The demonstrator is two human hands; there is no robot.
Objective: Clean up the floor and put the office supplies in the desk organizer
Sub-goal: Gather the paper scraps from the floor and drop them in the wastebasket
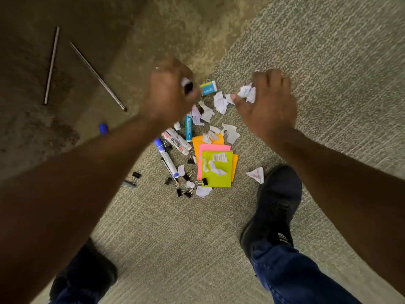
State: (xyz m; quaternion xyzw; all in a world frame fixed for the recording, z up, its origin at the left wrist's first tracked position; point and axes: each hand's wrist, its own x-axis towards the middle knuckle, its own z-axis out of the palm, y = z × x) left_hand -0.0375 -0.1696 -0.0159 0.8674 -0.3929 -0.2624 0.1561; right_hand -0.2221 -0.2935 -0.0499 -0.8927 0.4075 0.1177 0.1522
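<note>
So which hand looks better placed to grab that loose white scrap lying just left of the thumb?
Probably the right hand. It already holds crumpled paper, and the loose white scrap lies beside its thumb. The left hand sits farther off, curled round a small dark object I can't identify.

Bare forearms; blue jeans (291, 275); dark shoes (277, 205), laced.

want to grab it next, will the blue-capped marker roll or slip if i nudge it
Likely rolls: the blue-capped marker looks round and smooth, lying flat. The carpet should slow it. A pencil and binder clips beside it may block or snag it.
</note>
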